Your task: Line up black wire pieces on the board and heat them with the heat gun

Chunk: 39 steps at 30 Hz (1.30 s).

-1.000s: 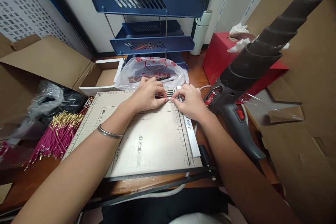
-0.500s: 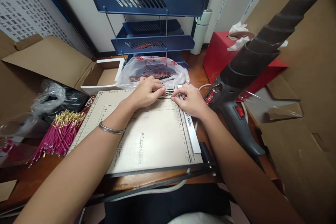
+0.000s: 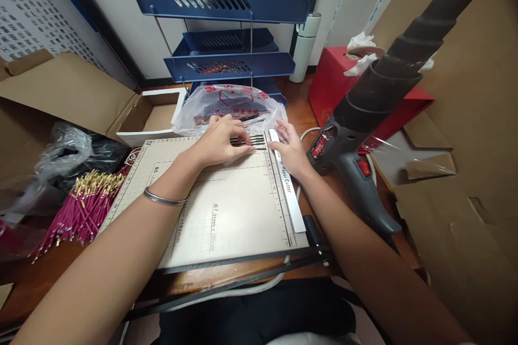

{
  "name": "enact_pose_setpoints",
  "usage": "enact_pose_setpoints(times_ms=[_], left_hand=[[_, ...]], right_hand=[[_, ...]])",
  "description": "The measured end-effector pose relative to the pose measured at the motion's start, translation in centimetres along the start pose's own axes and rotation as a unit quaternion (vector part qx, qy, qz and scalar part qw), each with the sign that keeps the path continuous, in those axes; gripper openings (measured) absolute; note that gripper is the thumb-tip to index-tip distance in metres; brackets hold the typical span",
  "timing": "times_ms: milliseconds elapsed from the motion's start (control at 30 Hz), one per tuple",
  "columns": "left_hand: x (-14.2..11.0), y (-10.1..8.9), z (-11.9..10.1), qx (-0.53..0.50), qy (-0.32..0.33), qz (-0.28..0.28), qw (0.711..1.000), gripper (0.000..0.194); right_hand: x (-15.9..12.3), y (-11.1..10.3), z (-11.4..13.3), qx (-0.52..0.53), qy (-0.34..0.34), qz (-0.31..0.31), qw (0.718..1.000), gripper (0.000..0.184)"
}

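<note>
A pale paper cutter (image 3: 234, 205) with printed ruler lines lies in front of me. Several thin black cords (image 3: 257, 143) are laid side by side near its far right corner, their ends pointing right. My left hand (image 3: 227, 141) is bent over these cords, thumb and fingers closed down on them; the palm hides their other ends. My right hand (image 3: 289, 150) rests at the far end of the white guide strip (image 3: 290, 194) along the cutter's right side. Its fingers are stretched and the thumb stands apart, with nothing visible in them.
Behind the cutter sits a plastic bag (image 3: 230, 102) before blue shelves (image 3: 226, 67). A heat gun (image 3: 356, 135) stands nozzle-up at right, near a red tissue box (image 3: 329, 78). On the left are magenta cords with gold ends (image 3: 87, 205) and an open carton (image 3: 68, 91).
My right hand has moved off the cord ends, right onto the guide strip, and its pinch has opened. The left hand stays over the cords. The view has shifted slightly.
</note>
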State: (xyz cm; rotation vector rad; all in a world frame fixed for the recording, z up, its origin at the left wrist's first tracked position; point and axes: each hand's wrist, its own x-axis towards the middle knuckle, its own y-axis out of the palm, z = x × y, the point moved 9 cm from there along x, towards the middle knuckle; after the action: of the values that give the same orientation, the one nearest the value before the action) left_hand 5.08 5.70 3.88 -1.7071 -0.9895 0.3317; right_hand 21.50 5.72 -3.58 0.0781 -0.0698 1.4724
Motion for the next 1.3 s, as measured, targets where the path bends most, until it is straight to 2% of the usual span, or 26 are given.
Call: enact_pose_setpoints(times_ms=[133, 367, 633, 867, 1033, 1300], left_hand=[[0.2, 0.5, -0.7, 0.018, 0.025, 0.003, 1.0, 0.025], [0.3, 0.6, -0.7, 0.025, 0.024, 0.004, 0.999, 0.025], [0.2, 0.5, -0.6, 0.019, 0.017, 0.001, 1.0, 0.025], [0.3, 0.5, -0.6, 0.021, 0.014, -0.003, 1.0, 0.026], [0.3, 0.6, -0.5, 0.019, 0.017, -0.002, 1.0, 0.025], [0.3, 0.7, -0.6, 0.019, 0.017, -0.005, 1.0, 0.026]], right_hand=[[0.0, 1.1, -1.1, 0.069, 0.052, 0.039, 0.995, 0.086], [-0.3, 1.2, -1.2, 0.1, 0.076, 0.033, 0.992, 0.085], [-0.1, 1.3, -1.5, 0.087, 0.053, 0.051, 0.993, 0.086], [-0.3, 1.4, -1.4, 0.1, 0.078, 0.044, 0.991, 0.088], [-0.3, 1.3, -1.1, 0.094, 0.067, 0.04, 0.992, 0.085], [-0.2, 1.4, -1.1, 0.087, 0.067, 0.048, 0.993, 0.09]])
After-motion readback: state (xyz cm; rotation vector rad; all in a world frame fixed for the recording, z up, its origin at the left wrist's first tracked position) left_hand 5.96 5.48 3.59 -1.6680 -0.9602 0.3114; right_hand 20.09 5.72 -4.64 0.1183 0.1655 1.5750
